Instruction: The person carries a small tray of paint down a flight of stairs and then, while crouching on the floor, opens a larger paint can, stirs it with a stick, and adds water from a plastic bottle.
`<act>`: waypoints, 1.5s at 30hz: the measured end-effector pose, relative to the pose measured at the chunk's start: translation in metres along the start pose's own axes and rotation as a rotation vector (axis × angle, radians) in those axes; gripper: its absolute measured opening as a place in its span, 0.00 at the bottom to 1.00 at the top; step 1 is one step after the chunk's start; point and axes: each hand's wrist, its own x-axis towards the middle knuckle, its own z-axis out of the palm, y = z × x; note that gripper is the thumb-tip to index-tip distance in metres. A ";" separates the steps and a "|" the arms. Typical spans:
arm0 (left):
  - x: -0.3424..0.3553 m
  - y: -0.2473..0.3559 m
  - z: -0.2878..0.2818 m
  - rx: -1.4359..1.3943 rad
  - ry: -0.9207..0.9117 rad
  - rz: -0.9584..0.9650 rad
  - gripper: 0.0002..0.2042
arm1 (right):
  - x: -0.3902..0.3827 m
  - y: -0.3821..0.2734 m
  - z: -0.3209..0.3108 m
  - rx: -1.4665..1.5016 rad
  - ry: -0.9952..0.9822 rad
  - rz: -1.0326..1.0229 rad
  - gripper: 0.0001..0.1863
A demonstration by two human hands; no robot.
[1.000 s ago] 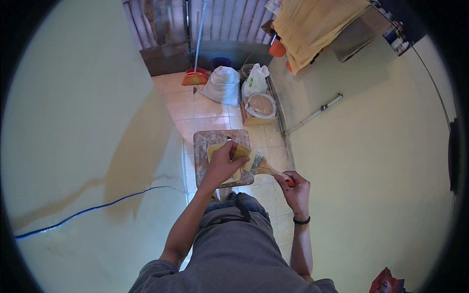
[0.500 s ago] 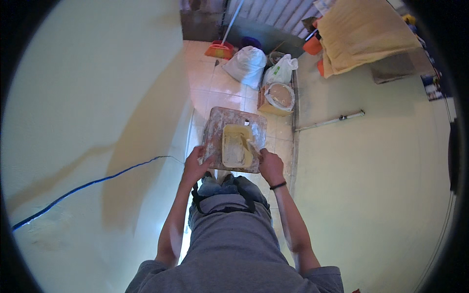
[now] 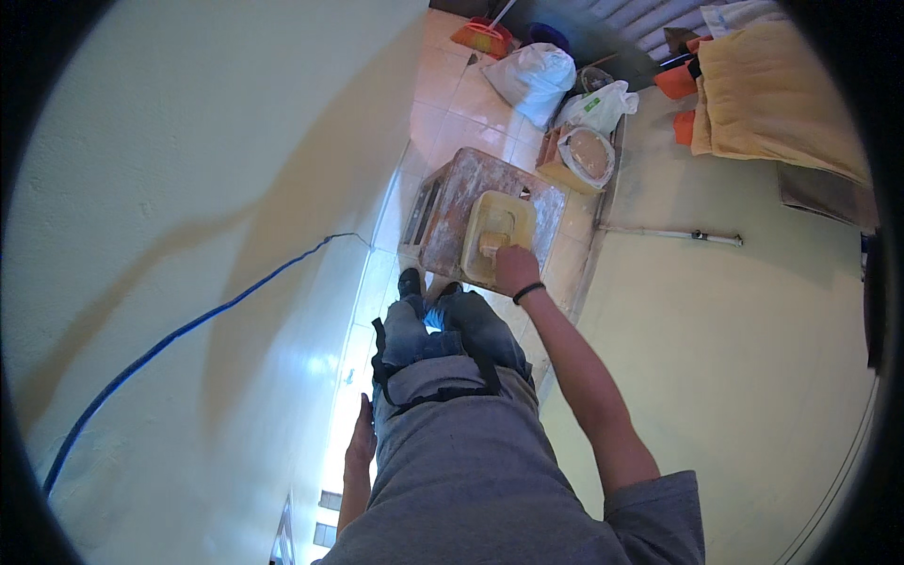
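Note:
My right hand (image 3: pixel 516 271) grips a brush (image 3: pixel 492 243), whose pale head is down inside a yellowish plastic tub (image 3: pixel 510 217). The tub stands on a worn, paint-smudged wooden stool (image 3: pixel 452 193) in front of my feet. My left hand (image 3: pixel 363 429) hangs low at my left side, beside my grey shirt, with its fingers loosely extended and nothing seen in them.
A cream wall (image 3: pixel 169 207) with a blue cable (image 3: pixel 188 330) is on my left; another wall (image 3: pixel 697 358) with a white pipe (image 3: pixel 669 235) is on my right. Beyond the stool are white sacks (image 3: pixel 532 75), a box (image 3: pixel 565 169), a broom (image 3: pixel 482 36) and a hanging yellow cloth (image 3: pixel 777 89).
My left hand has moved from the tub down to my side. My right hand has lowered the brush into the tub. The view has turned, shifting the stool upward in the picture.

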 end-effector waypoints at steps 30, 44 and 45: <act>0.119 0.089 0.336 -0.146 0.058 0.229 0.32 | 0.076 0.062 -0.003 -0.049 0.302 -0.401 0.14; 0.022 0.013 0.288 -0.721 0.242 0.800 0.08 | -0.075 0.010 -0.085 -0.171 0.121 -0.973 0.08; 0.005 -0.012 0.270 -0.673 0.343 0.951 0.09 | -0.103 -0.010 -0.073 -0.160 0.100 -1.055 0.08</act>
